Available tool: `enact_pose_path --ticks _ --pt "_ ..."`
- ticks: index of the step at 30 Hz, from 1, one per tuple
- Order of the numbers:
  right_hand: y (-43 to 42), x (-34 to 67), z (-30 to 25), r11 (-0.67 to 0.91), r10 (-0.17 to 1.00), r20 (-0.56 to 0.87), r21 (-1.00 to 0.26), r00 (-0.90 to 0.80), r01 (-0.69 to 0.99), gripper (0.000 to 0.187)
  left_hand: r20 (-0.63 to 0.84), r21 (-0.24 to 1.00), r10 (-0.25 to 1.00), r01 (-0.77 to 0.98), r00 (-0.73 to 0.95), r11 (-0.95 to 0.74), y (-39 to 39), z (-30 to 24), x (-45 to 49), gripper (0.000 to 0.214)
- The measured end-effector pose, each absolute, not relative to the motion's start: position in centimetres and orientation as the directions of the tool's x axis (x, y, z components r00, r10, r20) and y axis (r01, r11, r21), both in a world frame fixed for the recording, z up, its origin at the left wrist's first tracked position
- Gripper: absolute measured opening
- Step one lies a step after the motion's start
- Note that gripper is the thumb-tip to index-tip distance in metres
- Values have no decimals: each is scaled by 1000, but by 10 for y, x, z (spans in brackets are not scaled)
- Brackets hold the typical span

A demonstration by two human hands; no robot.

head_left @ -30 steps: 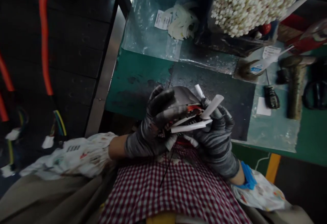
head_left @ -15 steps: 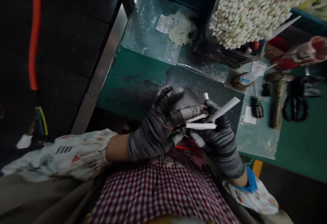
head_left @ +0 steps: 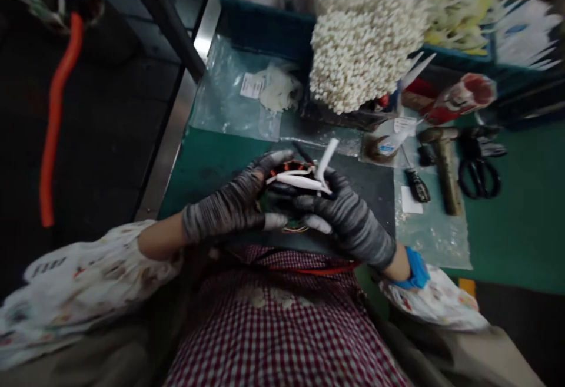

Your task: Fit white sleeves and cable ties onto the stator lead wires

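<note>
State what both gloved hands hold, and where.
Left hand and right hand together clasp a wire-wound part by its sides; white strips stick out on top.

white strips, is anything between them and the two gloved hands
Nothing visible. The left hand and right hand both close directly around the bundle with the white strips; the scissors lie apart on the table.

Both hands meet at the tabletop's (head_left: 212, 157) near edge, the left hand (head_left: 229, 207) beside the right hand (head_left: 348, 222), with the wire bundle (head_left: 293, 184) between them. The scissors (head_left: 479, 169), hammer (head_left: 444, 163) and screwdriver (head_left: 415, 181) lie toward the right edge. The bag of tubes (head_left: 362, 45) stands at the far edge, and the plastic bag (head_left: 233, 98) lies left of it.
</note>
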State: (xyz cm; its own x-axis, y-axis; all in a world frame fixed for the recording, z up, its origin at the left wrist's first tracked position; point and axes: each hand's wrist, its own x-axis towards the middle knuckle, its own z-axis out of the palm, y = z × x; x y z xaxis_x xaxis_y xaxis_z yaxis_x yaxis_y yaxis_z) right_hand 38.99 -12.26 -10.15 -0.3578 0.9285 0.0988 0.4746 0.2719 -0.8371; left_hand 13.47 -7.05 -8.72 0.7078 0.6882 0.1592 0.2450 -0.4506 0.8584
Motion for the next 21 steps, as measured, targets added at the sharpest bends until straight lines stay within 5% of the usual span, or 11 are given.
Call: enact_pose_path --ticks 2,5,9,12,14,17,21 --pt "-105 381 -102 227 940 76 -868 -333 442 54 126 810 730 356 671 -466 -63 -93 126 85" --pt "-91 378 -105 207 946 73 -887 -316 414 46 284 527 796 607 534 -595 -68 -95 122 86" --pt "-86 400 -104 413 877 264 -840 -401 351 28 413 194 527 494 743 -847 -82 -83 131 18" --pt "-74 428 -98 517 852 470 -692 -230 504 25 384 123 410 394 828 -911 -89 -71 140 21" --pt "-57 443 -94 429 805 589 -493 -72 757 21 380 42 405 422 831 -906 -96 -67 142 23" --pt "-30 455 -91 244 762 645 -208 -55 947 24 364 -123 418 488 832 -864 -111 -64 139 28" --pt "-6 453 -93 123 826 563 -208 16 970 48 374 -147 402 481 836 -864 -122 -60 127 42"
